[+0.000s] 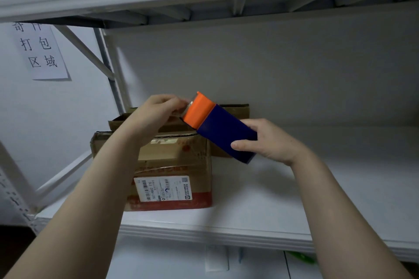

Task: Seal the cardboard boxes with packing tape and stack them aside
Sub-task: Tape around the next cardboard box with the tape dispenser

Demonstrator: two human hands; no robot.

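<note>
- Gripping the blue end of the tape dispenser point(223, 130) with the right hand point(269, 140), mid-frame.
- Pinching the tape end point(189, 105) at its orange head with the left hand point(156, 111).
- Below, centre-left on the shelf point(294, 192): cardboard box point(172, 165).
- Risky bit, tbh: weak pinch, tape snapping back and sticking to itself.

White metal shelving point(260, 229) against a wall bearing a paper sign point(39, 51).

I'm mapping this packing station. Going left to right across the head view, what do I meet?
Left to right: wall sign → shelf post → left hand, pinching tape → dispenser → right hand, gripping it. The boxes overlap the left arm, so I leave them out.
</note>
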